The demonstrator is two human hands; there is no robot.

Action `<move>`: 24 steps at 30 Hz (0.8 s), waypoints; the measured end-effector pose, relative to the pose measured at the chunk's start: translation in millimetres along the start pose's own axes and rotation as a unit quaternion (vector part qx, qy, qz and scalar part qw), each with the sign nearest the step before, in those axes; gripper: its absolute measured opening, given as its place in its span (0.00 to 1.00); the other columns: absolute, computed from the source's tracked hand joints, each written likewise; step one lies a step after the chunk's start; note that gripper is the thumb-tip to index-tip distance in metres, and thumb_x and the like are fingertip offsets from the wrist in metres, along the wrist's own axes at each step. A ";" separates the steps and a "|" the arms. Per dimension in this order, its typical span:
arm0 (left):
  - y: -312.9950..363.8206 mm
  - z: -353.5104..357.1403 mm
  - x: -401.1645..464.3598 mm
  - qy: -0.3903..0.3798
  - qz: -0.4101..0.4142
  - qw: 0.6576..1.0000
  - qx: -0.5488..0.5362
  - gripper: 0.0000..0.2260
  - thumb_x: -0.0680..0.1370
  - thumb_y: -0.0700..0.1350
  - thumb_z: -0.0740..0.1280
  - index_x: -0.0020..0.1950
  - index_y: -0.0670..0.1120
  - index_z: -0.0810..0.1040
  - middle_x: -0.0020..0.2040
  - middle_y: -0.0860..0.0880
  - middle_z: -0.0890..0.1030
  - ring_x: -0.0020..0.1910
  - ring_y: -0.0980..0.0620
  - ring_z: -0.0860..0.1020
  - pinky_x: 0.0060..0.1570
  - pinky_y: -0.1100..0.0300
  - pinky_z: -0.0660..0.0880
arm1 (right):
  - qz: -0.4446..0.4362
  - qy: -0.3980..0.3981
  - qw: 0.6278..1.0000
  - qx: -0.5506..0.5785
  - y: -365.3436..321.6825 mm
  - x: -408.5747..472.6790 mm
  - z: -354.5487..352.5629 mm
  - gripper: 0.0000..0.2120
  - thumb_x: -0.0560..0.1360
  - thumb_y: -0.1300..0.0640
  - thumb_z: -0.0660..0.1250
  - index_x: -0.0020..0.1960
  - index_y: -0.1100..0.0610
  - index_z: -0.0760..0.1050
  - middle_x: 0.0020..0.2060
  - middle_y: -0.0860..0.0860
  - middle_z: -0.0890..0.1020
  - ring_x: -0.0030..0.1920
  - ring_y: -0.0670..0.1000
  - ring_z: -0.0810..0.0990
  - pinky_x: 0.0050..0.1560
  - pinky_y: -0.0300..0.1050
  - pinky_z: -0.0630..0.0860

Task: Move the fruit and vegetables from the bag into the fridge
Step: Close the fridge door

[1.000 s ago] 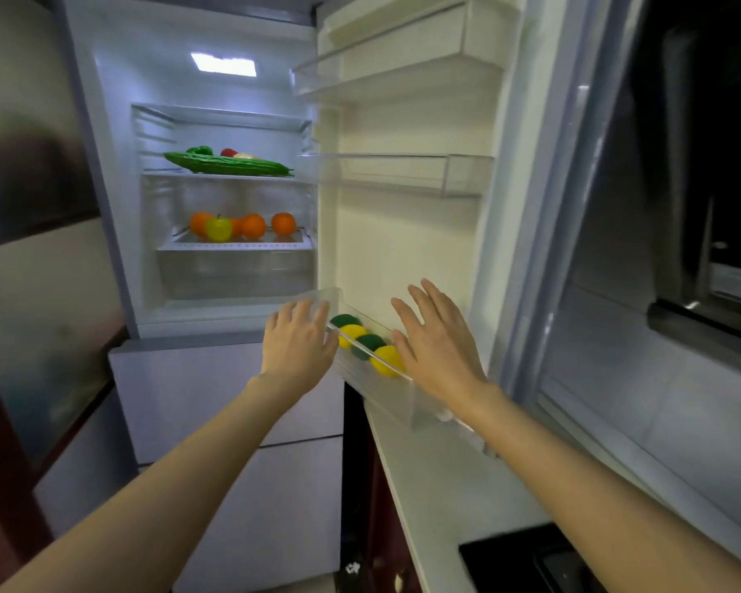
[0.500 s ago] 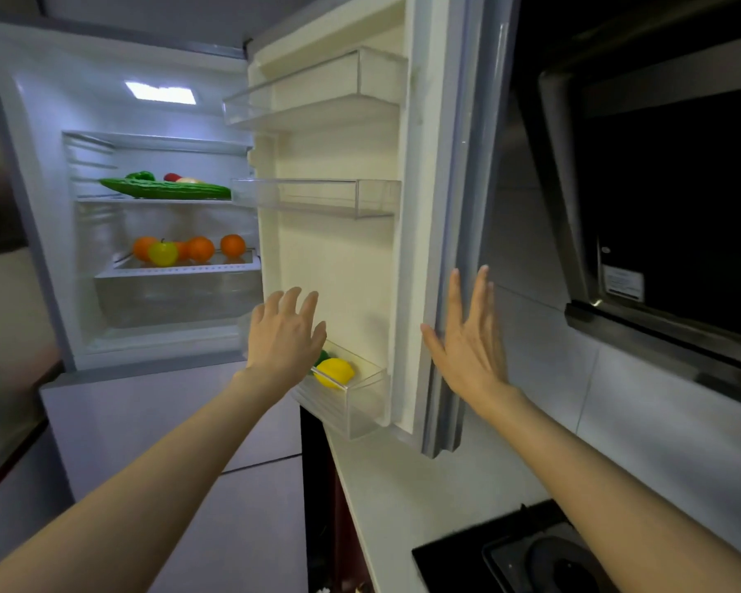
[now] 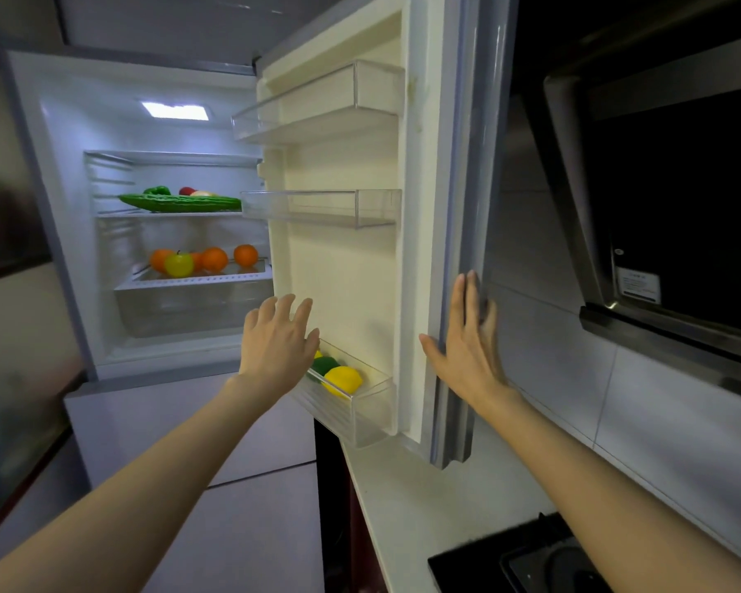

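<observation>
The white fridge (image 3: 61,233) stands with its upper compartment lit and its cream-lined door (image 3: 343,267) swung out to the right. Inside the compartment, to the left of the door, a long green bumpy cucumber-like vegetable (image 3: 180,202) lies on the upper glass shelf with a green pepper (image 3: 157,190) and a red and a pale item just behind it. Below it, round orange fruits (image 3: 215,258) and a yellow-green apple (image 3: 179,264) sit on the cover above the clear crisper drawer (image 3: 189,306). The person's left hand (image 3: 277,340) is held up in front of the door's inner face, fingers straight and slightly spread, gripping nothing; whether it touches the door cannot be told. Just right of that hand, in the door's lowest clear plastic bin (image 3: 351,404), lie a yellow lemon-shaped fruit (image 3: 343,380) and a dark green round fruit (image 3: 324,365) beside it. The two door bins higher up are clear plastic. The right hand (image 3: 465,348) lies flat against the door's grey outer edge, fingers extended upward and thumb spread, holding nothing. Right of the door are a pale countertop (image 3: 403,498), a black hob (image 3: 527,558) and a dark range hood (image 3: 659,207).
</observation>
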State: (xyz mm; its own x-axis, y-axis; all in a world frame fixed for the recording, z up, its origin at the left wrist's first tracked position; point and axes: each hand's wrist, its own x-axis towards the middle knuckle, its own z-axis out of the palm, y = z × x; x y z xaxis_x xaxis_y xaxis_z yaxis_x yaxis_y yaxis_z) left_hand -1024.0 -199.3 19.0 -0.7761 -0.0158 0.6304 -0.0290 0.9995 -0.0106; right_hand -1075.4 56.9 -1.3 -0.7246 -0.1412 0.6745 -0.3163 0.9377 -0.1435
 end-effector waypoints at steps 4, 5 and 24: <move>-4.1 -1.6 -9.4 0.005 0.005 1.000 -0.002 0.21 0.78 0.51 0.61 0.68 0.44 0.68 0.65 0.42 0.73 0.63 0.40 0.70 0.58 0.44 0.68 | 0.000 0.004 1.000 -0.001 -16.9 -7.2 0.4 0.44 0.74 0.37 0.51 0.75 0.63 0.33 0.75 0.61 0.39 0.74 0.66 0.49 0.70 0.65 0.58; -5.8 -1.3 -12.8 0.005 0.004 1.000 -0.004 0.20 0.77 0.50 0.62 0.67 0.43 0.70 0.63 0.41 0.74 0.61 0.39 0.71 0.56 0.44 0.68 | -0.010 0.008 1.000 -0.004 -21.9 -11.2 -0.7 0.44 0.75 0.38 0.51 0.75 0.63 0.34 0.75 0.62 0.40 0.75 0.66 0.49 0.70 0.65 0.57; -94.9 -13.1 -116.8 -0.011 -0.121 0.991 0.061 0.22 0.78 0.50 0.62 0.69 0.43 0.68 0.68 0.39 0.69 0.67 0.37 0.66 0.62 0.41 0.65 | -0.205 0.060 0.975 0.068 -144.1 -81.8 19.7 0.33 0.79 0.49 0.56 0.77 0.61 0.47 0.76 0.61 0.45 0.74 0.69 0.42 0.69 0.60 0.57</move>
State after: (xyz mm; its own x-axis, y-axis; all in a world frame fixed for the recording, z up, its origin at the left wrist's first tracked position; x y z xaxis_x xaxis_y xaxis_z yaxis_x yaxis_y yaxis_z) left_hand -922.3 -291.9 -43.4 -0.7506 -0.2559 0.6093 -0.2908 0.9558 0.0432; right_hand -982.5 -73.0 -50.1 -0.4464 -0.4495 0.7738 -0.6483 0.7585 0.0666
